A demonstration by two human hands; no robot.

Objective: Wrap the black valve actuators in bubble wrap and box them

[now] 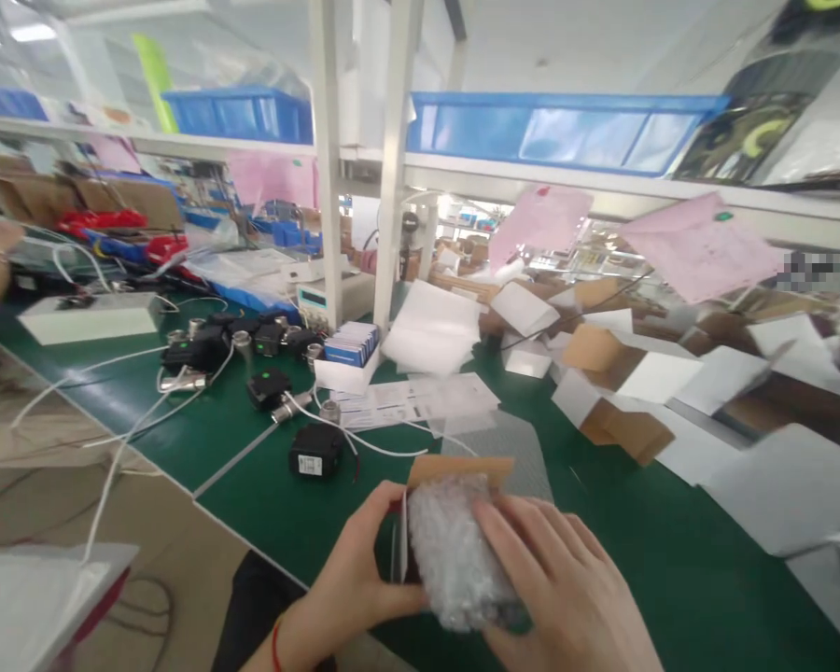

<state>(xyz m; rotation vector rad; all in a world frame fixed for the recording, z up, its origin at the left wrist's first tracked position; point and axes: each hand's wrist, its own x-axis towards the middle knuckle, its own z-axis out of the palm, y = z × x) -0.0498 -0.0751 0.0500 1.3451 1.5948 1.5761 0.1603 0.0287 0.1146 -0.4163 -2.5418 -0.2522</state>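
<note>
A bubble-wrapped item (458, 560) is gripped by the left hand (354, 583) and right hand (567, 588) against an open box (455, 476), near the table (672, 597) edge. Bare green mat is left around (flat cartons (623, 387) crowd the right).

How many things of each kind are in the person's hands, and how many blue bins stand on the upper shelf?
Bubble-wrapped item: 1, under the right hand
Small cardboard box: 1, held by the left hand
Blue bins: 3
Total: 5
</note>
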